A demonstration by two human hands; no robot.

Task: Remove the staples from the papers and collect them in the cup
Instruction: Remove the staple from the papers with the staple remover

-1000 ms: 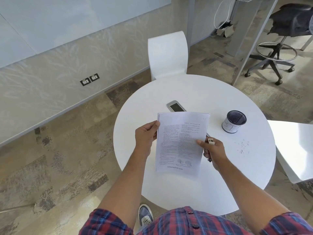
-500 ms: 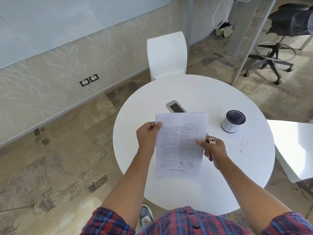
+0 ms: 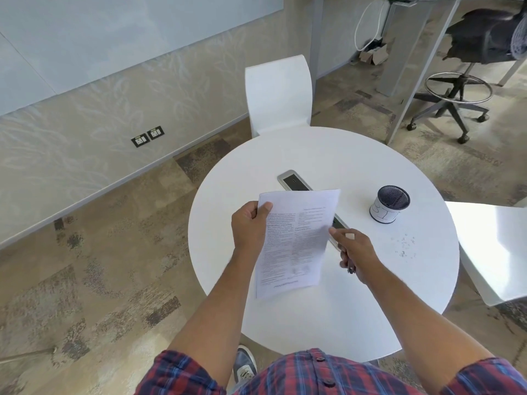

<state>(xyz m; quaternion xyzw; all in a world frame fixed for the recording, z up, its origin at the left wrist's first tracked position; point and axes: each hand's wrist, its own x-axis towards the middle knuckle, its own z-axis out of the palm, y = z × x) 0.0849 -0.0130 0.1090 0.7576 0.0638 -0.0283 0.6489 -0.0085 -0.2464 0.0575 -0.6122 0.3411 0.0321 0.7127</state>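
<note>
So there's a round white table [image 3: 328, 323] taking up the middle of the view, with a white chair [image 3: 278, 94] pushed up at its far side and another white seat [image 3: 496, 252] off to the right edge. A black office stool [image 3: 467, 67] sits further back on the carpet.

Over the table, the papers [image 3: 296, 238] are held up in the air, tilted a bit, printed side facing up. The left hand [image 3: 249, 226] has its grip pinched on the upper left edge of the papers, thumb on top. The right hand [image 3: 355, 252] is just off the right edge of the papers, fingertip touching or nearly touching it, I can't tell which. Its grip is curled closed around a small tool [image 3: 350, 238], a pale bit sticking out the top and a dark tip out the bottom, too small to say exactly what it is.

Behind the papers there's a long silver panel [image 3: 292, 181] set in the table, partly hidden by the sheets.

The cup [image 3: 389, 203] is a dark mesh one with a white label wrapped around it, standing upright on the right side of the table, well apart from both hands.

Smallest bit: a loose scatter of staples [image 3: 405, 245] lying on the table near the cup, on the side toward the person, not in it.
</note>
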